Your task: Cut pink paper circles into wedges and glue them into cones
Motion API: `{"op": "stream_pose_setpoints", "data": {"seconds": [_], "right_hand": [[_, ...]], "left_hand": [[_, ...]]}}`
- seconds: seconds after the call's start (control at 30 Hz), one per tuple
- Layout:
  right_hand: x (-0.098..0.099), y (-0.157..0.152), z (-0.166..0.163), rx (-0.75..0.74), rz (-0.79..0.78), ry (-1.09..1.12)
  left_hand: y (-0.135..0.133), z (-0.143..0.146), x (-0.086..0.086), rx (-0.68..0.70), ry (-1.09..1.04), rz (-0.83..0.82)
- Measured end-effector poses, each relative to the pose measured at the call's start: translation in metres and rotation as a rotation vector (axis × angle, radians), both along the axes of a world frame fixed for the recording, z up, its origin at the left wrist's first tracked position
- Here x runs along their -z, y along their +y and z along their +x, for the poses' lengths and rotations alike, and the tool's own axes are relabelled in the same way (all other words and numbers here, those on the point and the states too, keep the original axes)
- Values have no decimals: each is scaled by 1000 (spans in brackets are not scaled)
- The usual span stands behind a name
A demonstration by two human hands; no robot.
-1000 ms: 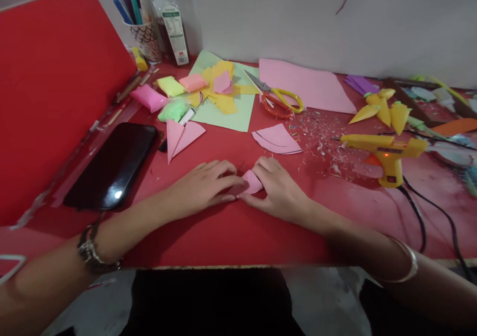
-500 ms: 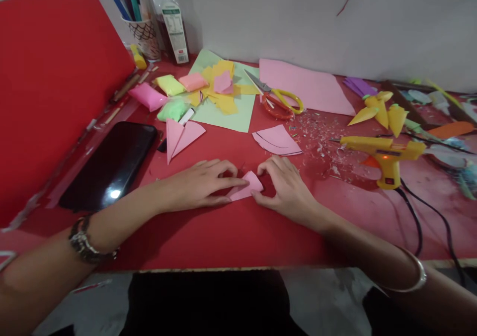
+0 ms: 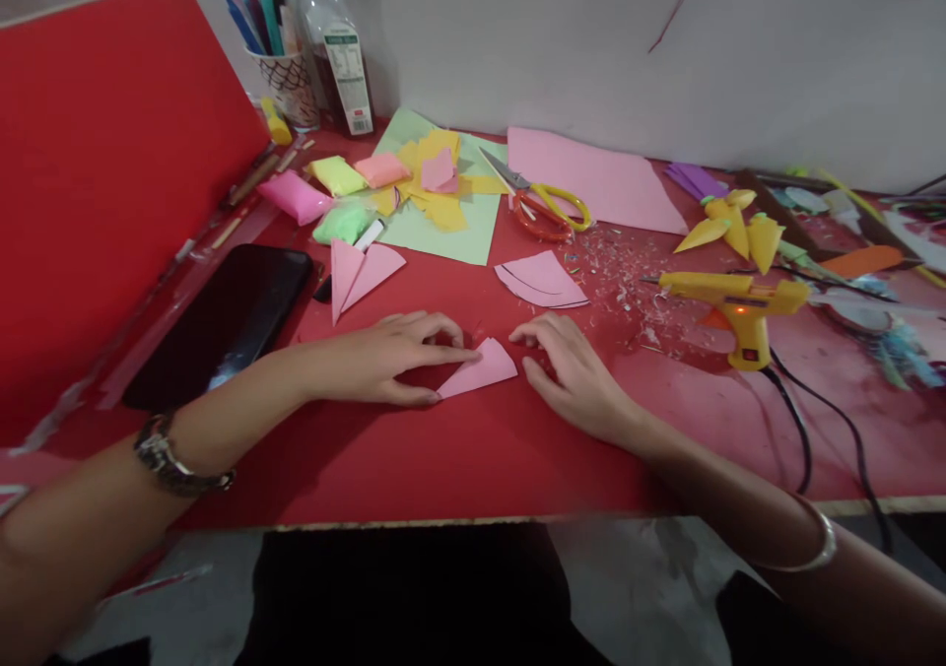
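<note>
A folded wedge of pink paper [image 3: 484, 368] lies on the red tabletop in front of me. My left hand [image 3: 395, 359] holds it at its narrow left end, index fingertip on the upper edge and thumb at the point. Just right of the wide curved end is my right hand [image 3: 569, 375], fingers curved and apart, with nothing in them. Beyond the hands lie a folded pink paper piece [image 3: 362, 277] with two flaps and a fan-shaped pink piece [image 3: 543, 280] marked with dark curved lines.
Scissors [image 3: 536, 198] rest across green and pink sheets at the back. A yellow glue gun [image 3: 739, 306], its light lit, lies right with a black cord. A black phone [image 3: 222, 321] lies left. Clay packets [image 3: 340, 175], a pen cup [image 3: 288, 85] and a bottle [image 3: 347, 80] stand behind.
My right hand has let go of the pink paper wedge and drawn slightly right. The left hand keeps its hold, and more of the wedge shows, lying flatter. The view has shifted slightly.
</note>
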State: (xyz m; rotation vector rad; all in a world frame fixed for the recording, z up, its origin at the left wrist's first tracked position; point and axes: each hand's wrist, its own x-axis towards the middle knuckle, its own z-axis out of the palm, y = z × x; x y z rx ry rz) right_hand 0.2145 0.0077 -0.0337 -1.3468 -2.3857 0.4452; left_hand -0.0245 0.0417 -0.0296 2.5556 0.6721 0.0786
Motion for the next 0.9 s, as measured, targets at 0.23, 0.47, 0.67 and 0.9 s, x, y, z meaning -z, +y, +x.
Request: {"op": "stream_pose_setpoints", "data": {"seconds": [0.23,0.47,0.67,0.9], "right_hand": [[-4,-1,-7,9,-95,-8],[-8,-4,-16,-40,-148,64],[-10,-4,-17,-123,-169,118],[-9,-4,-1,-298,-102,211]], "left_hand": [[-7,3,-5,-73,-5,-15],[-15,3,0,-120,-105,56],[-18,6,5,-112,-184,181],[-28,6,2,23,-133,234]]}}
